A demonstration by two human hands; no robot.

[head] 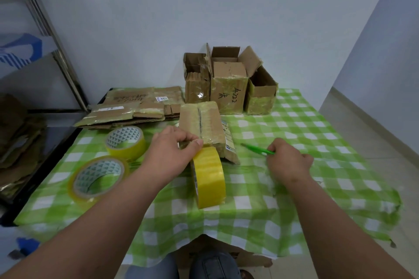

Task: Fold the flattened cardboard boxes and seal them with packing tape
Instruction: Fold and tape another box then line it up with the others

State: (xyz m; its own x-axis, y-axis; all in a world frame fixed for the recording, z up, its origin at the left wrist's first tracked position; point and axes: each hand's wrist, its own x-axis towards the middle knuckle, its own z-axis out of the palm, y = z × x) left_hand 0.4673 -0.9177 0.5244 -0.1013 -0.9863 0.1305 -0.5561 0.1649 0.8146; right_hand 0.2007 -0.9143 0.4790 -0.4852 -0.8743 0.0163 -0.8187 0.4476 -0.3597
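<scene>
Denim knees point(181, 267) poke out under the crinkly green-checked cloth point(294, 188), where the left hand point(172, 152) pinches glossy yellow tape from an upright roll point(209, 179) onto the small taped cardboard box point(204, 127) mid-table, while the right hand point(288, 158) grips a slim green cutter point(256, 149) beside it.

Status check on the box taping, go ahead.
Left hand pinches tape onto folded box, upright tape roll trailing. Right hand grips green cutter. Nothing in the way; two spare rolls left.
</scene>
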